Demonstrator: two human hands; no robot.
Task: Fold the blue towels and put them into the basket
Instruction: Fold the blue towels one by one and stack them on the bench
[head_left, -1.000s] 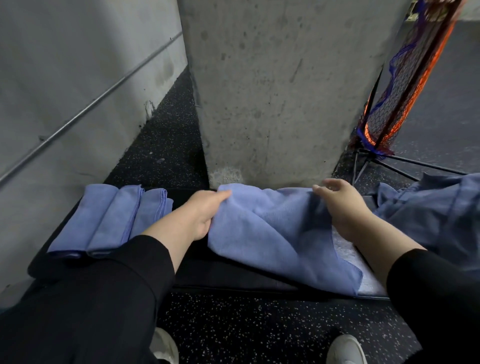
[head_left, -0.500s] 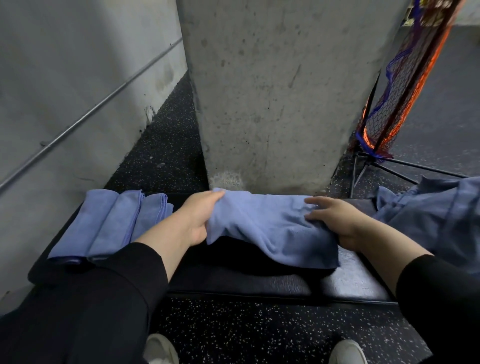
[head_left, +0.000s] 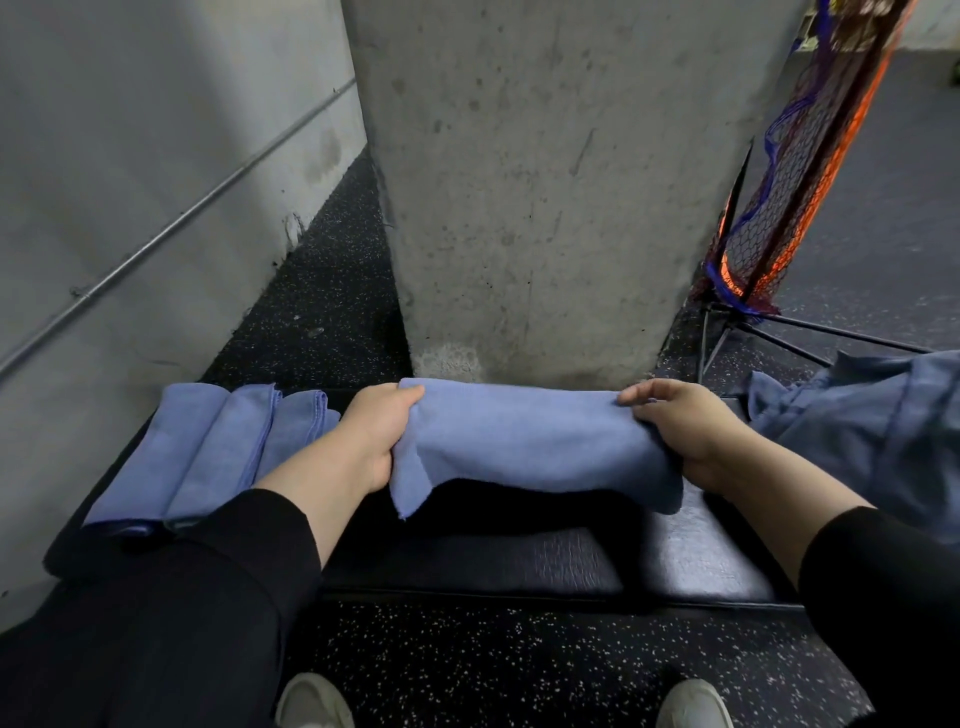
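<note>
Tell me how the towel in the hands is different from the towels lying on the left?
The held towel is lifted off the black bench, gripped at each end by the left hand and right hand; the folded towels lie flat, untouched. It stretches sideways with a corner drooping; they sit neatly side by side. All are blue.

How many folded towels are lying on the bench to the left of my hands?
3, side by side at the bench's left end: the left one, the middle one and the right one, partly behind the left hand. More may be hidden.
</note>
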